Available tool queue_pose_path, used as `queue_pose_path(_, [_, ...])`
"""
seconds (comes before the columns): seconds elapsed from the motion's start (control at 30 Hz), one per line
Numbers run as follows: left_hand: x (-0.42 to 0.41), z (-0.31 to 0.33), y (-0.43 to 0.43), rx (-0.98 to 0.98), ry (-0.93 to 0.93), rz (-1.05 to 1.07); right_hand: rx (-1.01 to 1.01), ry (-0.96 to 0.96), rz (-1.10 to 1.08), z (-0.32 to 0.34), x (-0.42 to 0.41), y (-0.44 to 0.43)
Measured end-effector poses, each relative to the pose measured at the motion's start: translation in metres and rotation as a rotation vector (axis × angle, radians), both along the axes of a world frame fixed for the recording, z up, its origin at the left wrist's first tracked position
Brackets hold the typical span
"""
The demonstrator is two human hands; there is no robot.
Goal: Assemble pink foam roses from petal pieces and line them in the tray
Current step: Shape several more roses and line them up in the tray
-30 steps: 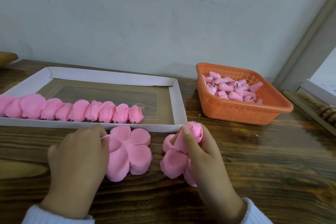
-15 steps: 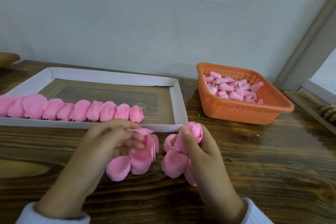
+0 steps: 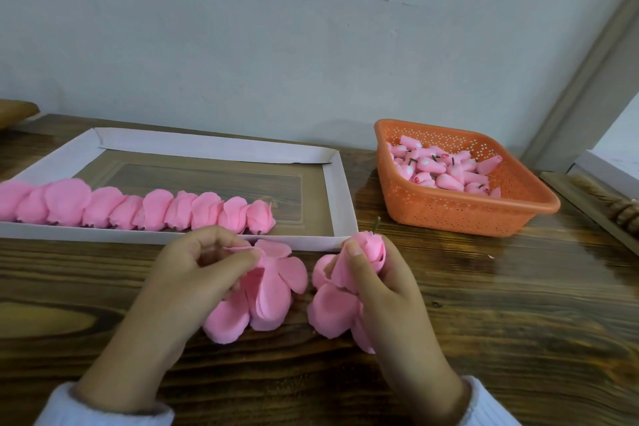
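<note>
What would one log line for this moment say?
left hand: pinches pink foam petal piece | right hand: holds half-built pink foam rose | white cardboard tray: row of roses

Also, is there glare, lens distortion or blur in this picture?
Head view: pale glare lies on the dark wooden table before the orange plastic basket; the wide lens slants the white cardboard tray; the left hand, pinching the pink foam petal piece, and right hand, gripping the half-made pink foam rose, look fairly sharp.

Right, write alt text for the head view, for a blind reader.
The left hand pinches a pink flower-shaped foam petal piece while the right hand grips a half-built pink foam rose. Finished pink roses line a white cardboard tray behind.
</note>
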State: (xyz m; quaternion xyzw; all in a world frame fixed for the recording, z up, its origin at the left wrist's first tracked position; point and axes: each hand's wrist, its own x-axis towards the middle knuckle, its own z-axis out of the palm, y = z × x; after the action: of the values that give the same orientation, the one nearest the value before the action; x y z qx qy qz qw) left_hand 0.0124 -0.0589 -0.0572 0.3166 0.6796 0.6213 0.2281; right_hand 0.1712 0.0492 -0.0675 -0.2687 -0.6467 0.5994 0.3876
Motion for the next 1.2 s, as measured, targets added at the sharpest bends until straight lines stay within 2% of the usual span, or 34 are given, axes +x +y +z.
queue_pose_path(0.57, [-0.009, -0.007, 0.003, -0.135, 0.017, 0.146, -0.022, 0.017, 0.017, 0.004, 0.002, -0.001])
queue_pose_path(0.8, [-0.011, -0.011, 0.001, -0.001, 0.214, 0.252, -0.003, 0.033, 0.028, 0.004, 0.001, -0.001])
queue_pose_path(0.93, [-0.010, -0.015, 0.005, 0.006, 0.162, 0.279, 0.009, 0.025, 0.033, 0.004, 0.001, -0.001])
queue_pose_path(1.1, [-0.013, -0.015, 0.009, 0.123, -0.107, 0.371, 0.014, 0.011, 0.023, 0.003, 0.000, -0.001])
queue_pose_path(1.2, [-0.011, -0.019, 0.011, 0.143, -0.104, 0.429, 0.022, -0.008, 0.015, 0.002, 0.000, -0.002])
